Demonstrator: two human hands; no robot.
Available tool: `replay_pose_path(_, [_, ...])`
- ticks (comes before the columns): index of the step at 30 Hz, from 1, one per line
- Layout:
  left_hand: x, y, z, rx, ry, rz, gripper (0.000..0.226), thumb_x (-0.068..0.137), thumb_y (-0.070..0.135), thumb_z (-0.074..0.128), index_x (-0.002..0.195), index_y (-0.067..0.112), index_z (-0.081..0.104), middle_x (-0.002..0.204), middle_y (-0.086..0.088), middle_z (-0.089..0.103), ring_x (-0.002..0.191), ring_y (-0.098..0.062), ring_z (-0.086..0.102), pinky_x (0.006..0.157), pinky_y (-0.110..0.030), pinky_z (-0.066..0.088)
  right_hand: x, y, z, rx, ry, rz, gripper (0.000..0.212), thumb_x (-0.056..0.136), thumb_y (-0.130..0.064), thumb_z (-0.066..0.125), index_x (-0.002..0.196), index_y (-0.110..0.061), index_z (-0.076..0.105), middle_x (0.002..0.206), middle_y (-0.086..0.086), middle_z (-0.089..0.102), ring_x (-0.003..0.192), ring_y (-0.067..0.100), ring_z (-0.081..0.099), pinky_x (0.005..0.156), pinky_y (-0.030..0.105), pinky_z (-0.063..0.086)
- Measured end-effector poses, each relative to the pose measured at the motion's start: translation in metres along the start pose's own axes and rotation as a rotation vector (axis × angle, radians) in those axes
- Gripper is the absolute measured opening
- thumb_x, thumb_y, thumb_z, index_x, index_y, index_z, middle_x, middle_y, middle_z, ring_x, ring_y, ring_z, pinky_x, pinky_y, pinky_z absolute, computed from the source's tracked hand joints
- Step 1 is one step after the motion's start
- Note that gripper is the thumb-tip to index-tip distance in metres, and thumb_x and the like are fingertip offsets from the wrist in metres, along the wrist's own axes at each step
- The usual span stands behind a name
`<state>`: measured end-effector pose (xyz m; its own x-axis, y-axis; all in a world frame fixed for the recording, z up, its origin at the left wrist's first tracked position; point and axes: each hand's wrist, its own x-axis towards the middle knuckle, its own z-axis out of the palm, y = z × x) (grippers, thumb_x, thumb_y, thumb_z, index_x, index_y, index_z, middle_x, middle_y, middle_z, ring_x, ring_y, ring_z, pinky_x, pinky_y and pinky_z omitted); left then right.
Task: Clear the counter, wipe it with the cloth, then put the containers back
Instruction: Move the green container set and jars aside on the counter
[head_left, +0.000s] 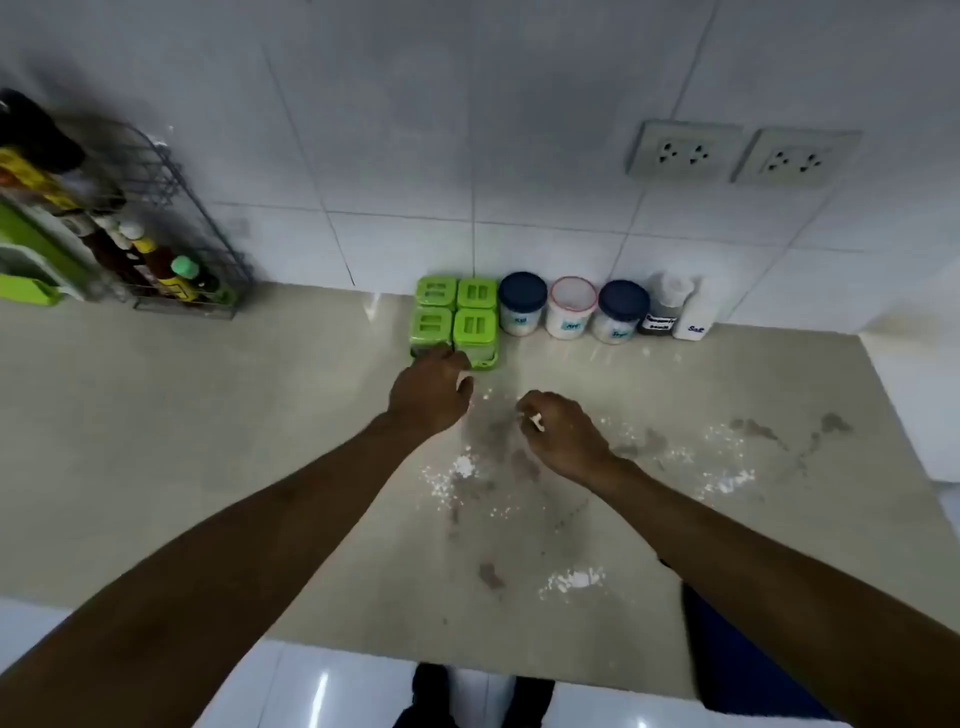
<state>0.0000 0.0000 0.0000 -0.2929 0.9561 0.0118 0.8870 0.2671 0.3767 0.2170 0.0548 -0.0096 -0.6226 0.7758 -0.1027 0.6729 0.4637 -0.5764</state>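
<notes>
Both arms were stretched out over the beige tabletop (182, 415), and the containers were lined up along the tiled wall (415, 130) at the back. The left hand (428, 392) had reached the green spice box set (456, 319), four lidded tubs in one tray, and its fingers were touching the front left tub; whether they had closed on it could not be told, as the back of the hand hid them. The right hand (563, 434) was well short of the row, curled loosely over the tabletop with nothing clearly gripped, a little white showing at its fingertips.

Just right of the green set stood a blue-lidded jar (522, 304), then a white jar with a pink rim (571, 306), another blue-lidded jar (622, 310), a dark labelled bottle (662, 312) and a white bottle (696, 317), all upright and touching or nearly so. White powder (462, 467) and brownish smears (524, 465) lay spread across the tabletop around and behind the right hand. A wire rack of bottles (171, 249) stood far left, and two wall sockets (743, 153) sat above right.
</notes>
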Motion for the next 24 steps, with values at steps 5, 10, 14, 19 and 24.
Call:
replay_pose_path(5, [0.047, -0.03, -0.001, -0.022, -0.009, -0.172, 0.034, 0.098, 0.038, 0.053, 0.112, 0.017, 0.076, 0.122, -0.018, 0.062, 0.113, -0.046, 0.066, 0.091, -0.055, 0.061, 0.08, -0.024, 0.003, -0.077, -0.04, 0.042, 0.035, 0.103, -0.032, 0.055, 0.129, -0.01, 0.06, 0.121, 0.022, 0.061, 0.11, 0.042, 0.063, 0.09, 0.049, 0.056])
replay_pose_path(10, [0.075, -0.034, 0.0, -0.248, 0.092, -0.496, 0.051, 0.1, 0.048, 0.066, 0.129, 0.006, 0.068, 0.134, -0.022, 0.057, 0.129, -0.046, 0.058, 0.102, -0.057, 0.055, 0.133, -0.039, 0.018, -0.029, -0.093, 0.166, 0.052, 0.107, -0.041, 0.048, 0.142, -0.003, 0.044, 0.135, 0.028, 0.052, 0.115, 0.048, 0.06, 0.089, 0.046, 0.053])
replay_pose_path(14, [0.099, -0.057, -0.003, -0.42, -0.004, -0.648, 0.093, 0.086, 0.059, 0.083, 0.155, 0.014, 0.04, 0.152, -0.021, 0.043, 0.139, -0.047, 0.049, 0.116, -0.055, 0.047, 0.161, -0.05, 0.022, 0.165, -0.057, 0.304, 0.061, 0.111, -0.041, 0.043, 0.15, 0.005, 0.032, 0.137, 0.027, 0.058, 0.122, 0.046, 0.06, 0.086, 0.047, 0.051])
replay_pose_path(19, [0.095, -0.072, -0.003, -0.908, -0.134, -0.528, 0.076, 0.095, 0.037, 0.083, 0.159, 0.033, 0.042, 0.149, -0.005, 0.064, 0.132, -0.03, 0.063, 0.106, -0.046, 0.056, 0.169, -0.051, 0.029, 0.601, -0.053, 0.55, 0.055, 0.109, -0.039, 0.049, 0.159, -0.022, 0.03, 0.155, 0.008, 0.046, 0.13, 0.034, 0.056, 0.087, 0.053, 0.064])
replay_pose_path(24, [0.076, -0.088, -0.008, -0.845, 0.012, -0.48, 0.072, 0.085, 0.038, 0.09, 0.149, 0.024, 0.059, 0.132, -0.008, 0.075, 0.121, -0.031, 0.072, 0.1, -0.05, 0.063, 0.16, -0.066, 0.035, 0.621, 0.037, 0.475, 0.043, 0.106, -0.024, 0.057, 0.147, -0.022, 0.045, 0.141, 0.009, 0.059, 0.118, 0.033, 0.065, 0.088, 0.055, 0.064])
